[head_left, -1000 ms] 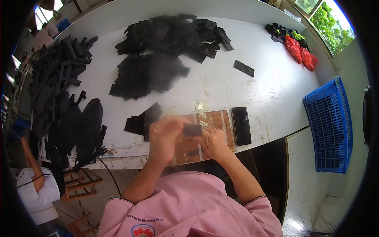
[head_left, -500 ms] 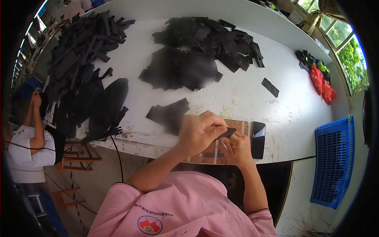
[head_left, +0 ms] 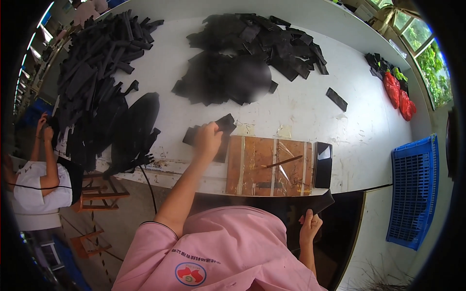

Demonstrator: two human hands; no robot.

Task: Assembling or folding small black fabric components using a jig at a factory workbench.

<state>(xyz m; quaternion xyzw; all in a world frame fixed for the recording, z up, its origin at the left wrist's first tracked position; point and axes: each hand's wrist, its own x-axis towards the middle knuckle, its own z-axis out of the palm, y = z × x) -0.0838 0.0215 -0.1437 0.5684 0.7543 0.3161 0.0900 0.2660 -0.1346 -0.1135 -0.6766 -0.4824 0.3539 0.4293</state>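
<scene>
My left hand (head_left: 208, 139) has its fingers closed on a flat black fabric-like piece (head_left: 226, 121) in a small group of such pieces on the white table. At the table's front edge, my right hand (head_left: 310, 227) grips another flat black piece (head_left: 323, 202), which sticks up from its fist. Between the hands lies a brown board (head_left: 250, 182) with strips of tape across it and a thin dark stick (head_left: 284, 162) on top. A glossy black rectangular object (head_left: 322, 167) sits beside the board.
Heaps of black pieces (head_left: 262, 46) and long black strips (head_left: 97, 63) cover the far table. One piece (head_left: 337, 99) lies apart. Red plastic bags (head_left: 392, 92) and a blue crate (head_left: 414, 191) are at right. Another person (head_left: 43, 179) works at far left beside a wooden stool (head_left: 104, 191).
My hands were together over the board, pinching a black piece. Now the left has moved left to the small group of pieces; the right has drawn back toward me with a piece.
</scene>
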